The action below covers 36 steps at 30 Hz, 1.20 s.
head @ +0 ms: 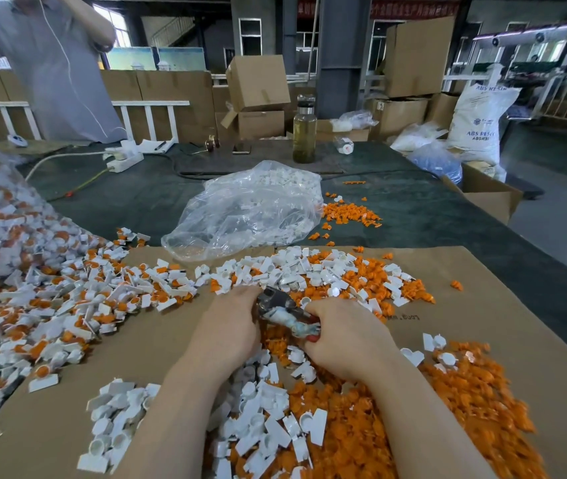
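Observation:
My right hand grips the taped handles of a pair of metal pliers over the brown cardboard sheet. My left hand lies beside the pliers' jaws with its fingertips at the tool's head; whatever it pinches there is hidden. Around both hands lie heaps of small white plastic pieces and orange plastic caps. To the left spreads a pile of white pieces fitted with orange caps.
A clear plastic bag of white parts lies behind the cardboard, with loose orange caps to its right. A glass bottle, power strip and phone sit at the table's far edge. A person stands at the back left; cardboard boxes behind.

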Each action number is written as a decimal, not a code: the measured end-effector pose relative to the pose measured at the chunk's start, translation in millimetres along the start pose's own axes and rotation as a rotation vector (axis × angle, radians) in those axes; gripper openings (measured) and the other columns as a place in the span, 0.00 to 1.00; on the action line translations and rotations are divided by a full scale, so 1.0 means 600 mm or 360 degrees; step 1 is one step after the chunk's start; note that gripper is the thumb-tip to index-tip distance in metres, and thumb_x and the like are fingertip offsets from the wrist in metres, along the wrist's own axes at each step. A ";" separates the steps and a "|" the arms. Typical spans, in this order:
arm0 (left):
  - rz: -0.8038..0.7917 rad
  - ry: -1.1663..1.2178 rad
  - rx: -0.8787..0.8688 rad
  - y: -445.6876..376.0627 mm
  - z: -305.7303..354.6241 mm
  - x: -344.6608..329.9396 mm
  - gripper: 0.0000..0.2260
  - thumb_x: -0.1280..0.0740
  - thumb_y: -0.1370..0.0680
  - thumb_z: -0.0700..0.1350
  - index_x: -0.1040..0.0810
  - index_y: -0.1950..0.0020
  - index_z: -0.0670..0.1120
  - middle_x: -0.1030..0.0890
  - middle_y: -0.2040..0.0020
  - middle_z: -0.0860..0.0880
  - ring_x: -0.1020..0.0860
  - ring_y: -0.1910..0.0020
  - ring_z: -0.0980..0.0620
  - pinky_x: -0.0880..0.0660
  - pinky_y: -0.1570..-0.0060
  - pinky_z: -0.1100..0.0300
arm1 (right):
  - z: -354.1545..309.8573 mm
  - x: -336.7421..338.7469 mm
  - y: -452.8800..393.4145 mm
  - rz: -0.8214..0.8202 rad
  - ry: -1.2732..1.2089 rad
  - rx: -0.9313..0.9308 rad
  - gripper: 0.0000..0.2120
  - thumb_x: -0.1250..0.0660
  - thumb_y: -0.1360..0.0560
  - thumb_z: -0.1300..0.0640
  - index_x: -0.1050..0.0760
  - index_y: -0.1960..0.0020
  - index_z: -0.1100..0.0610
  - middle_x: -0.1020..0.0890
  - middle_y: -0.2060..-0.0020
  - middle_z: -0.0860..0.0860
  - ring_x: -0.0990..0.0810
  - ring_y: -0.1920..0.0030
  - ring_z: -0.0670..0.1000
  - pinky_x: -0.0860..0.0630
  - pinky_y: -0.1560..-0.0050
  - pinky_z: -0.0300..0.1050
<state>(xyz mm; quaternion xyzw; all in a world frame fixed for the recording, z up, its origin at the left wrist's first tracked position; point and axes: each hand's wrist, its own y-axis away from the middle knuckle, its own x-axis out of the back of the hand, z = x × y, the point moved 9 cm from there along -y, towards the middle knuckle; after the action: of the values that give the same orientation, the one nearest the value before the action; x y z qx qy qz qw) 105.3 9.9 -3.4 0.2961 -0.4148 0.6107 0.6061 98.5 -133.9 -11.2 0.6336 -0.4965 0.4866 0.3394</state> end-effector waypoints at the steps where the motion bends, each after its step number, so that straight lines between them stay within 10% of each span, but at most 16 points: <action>1: -0.0008 -0.0041 -0.0019 -0.001 0.000 -0.002 0.22 0.40 0.22 0.35 0.25 0.29 0.48 0.25 0.31 0.50 0.26 0.35 0.50 0.29 0.36 0.57 | 0.000 0.000 0.000 0.0004 0.0002 -0.0005 0.06 0.33 0.26 0.48 0.30 0.57 0.47 0.25 0.61 0.44 0.24 0.59 0.47 0.24 0.63 0.43; 17: 0.0120 0.0268 0.0330 0.009 -0.019 0.017 0.05 0.28 0.24 0.46 0.21 0.59 0.53 0.20 0.67 0.59 0.21 0.61 0.63 0.32 0.71 0.70 | 0.032 0.052 0.005 0.0410 -0.0395 -0.0220 0.12 0.30 0.26 0.42 0.29 0.53 0.48 0.25 0.61 0.42 0.24 0.57 0.48 0.28 0.61 0.43; 23: 0.0290 0.0941 0.0424 0.012 -0.006 0.030 0.04 0.26 0.25 0.51 0.16 0.59 0.54 0.16 0.64 0.57 0.17 0.62 0.58 0.21 0.57 0.58 | 0.038 0.070 0.011 0.0576 -0.0780 -0.0198 0.07 0.29 0.26 0.49 0.23 0.52 0.51 0.21 0.61 0.43 0.23 0.60 0.44 0.29 0.64 0.41; 28: 0.0376 0.1361 0.0482 0.018 0.008 0.032 0.02 0.24 0.27 0.50 0.15 0.58 0.54 0.16 0.63 0.60 0.21 0.66 0.67 0.26 0.66 0.69 | 0.034 0.081 0.018 0.0686 -0.1050 -0.0137 0.07 0.28 0.26 0.53 0.22 0.49 0.50 0.19 0.60 0.43 0.21 0.61 0.44 0.20 0.58 0.47; 36: 0.0248 0.2050 0.0549 0.016 0.035 0.005 0.04 0.24 0.27 0.38 0.18 0.58 0.41 0.16 0.66 0.45 0.16 0.65 0.51 0.19 0.62 0.60 | 0.041 0.097 0.027 0.0931 -0.1286 -0.0131 0.06 0.26 0.27 0.55 0.22 0.53 0.49 0.20 0.68 0.38 0.24 0.66 0.35 0.30 0.67 0.29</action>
<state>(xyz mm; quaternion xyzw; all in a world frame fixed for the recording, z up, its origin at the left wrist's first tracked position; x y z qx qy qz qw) 92.4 -6.1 8.1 -0.0656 0.1131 0.7649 0.6307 91.9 -177.9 36.1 0.5917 -0.7640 0.2571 -0.0060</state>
